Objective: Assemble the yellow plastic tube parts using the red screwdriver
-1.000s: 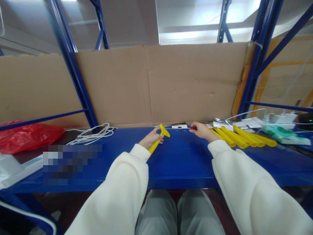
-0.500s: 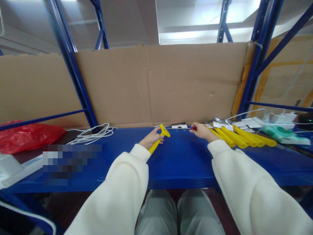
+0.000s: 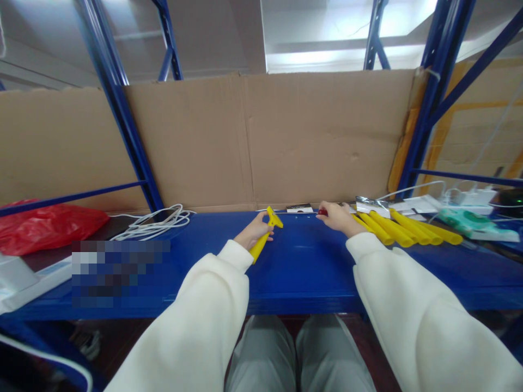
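left fingers [image 3: 260,218] clasp yellow tool [image 3: 259,249] | right fingers [image 3: 330,209] seemingly pinch handle [image 3: 322,211] | blue shelf [image 3: 302,267] | cardboard [image 3: 318,136]

The yellow tool [image 3: 262,243], which had a tube-like handle [image 3: 258,251] and a wider T-shaped head [image 3: 275,219], was held aslant in the left grip [image 3: 252,232] over the bench [image 3: 302,267], with its head at the far end, while a dark red object [image 3: 322,211] was mostly hidden in the right grip [image 3: 338,219].

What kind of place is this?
Probably a makeshift workbench in a storeroom or small workshop: a blue metal shelf set between blue uprights, a brown cardboard panel along the back, and a row of yellow pieces at the right.
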The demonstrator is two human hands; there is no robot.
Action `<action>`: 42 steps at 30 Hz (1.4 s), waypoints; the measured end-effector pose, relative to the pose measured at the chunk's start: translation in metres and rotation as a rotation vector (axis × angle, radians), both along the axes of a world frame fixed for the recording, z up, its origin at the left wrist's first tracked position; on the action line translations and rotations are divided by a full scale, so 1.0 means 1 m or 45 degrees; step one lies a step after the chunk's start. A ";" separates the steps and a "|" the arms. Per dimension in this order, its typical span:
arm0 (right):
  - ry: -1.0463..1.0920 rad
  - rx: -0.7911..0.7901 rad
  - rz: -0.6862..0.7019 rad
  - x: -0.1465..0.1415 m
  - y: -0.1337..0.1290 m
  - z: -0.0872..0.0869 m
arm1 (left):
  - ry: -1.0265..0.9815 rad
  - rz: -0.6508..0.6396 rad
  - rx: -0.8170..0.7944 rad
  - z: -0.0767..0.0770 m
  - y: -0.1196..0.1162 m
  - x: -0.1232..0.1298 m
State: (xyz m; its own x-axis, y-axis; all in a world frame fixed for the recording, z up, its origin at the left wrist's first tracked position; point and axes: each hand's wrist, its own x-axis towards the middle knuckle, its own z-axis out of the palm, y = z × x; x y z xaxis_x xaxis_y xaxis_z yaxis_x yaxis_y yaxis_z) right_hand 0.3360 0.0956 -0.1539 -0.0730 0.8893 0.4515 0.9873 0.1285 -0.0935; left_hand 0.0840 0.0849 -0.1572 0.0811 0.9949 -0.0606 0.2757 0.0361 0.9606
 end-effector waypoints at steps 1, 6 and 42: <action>-0.039 0.027 0.012 -0.002 -0.002 0.001 | 0.012 0.014 0.005 -0.001 0.001 0.000; -0.208 0.168 0.042 -0.010 -0.009 0.006 | 0.090 0.073 0.039 -0.003 0.004 0.001; -0.261 0.085 0.251 -0.005 -0.012 -0.002 | 0.639 0.105 0.320 -0.007 0.000 -0.003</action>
State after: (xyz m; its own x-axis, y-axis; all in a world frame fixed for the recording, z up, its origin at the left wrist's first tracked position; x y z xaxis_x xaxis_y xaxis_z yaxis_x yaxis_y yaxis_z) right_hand 0.3312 0.0840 -0.1557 -0.3372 0.8177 0.4666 0.9401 0.3187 0.1209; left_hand 0.0807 0.0850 -0.1643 0.0245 0.9855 0.1678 0.7069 -0.1358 0.6942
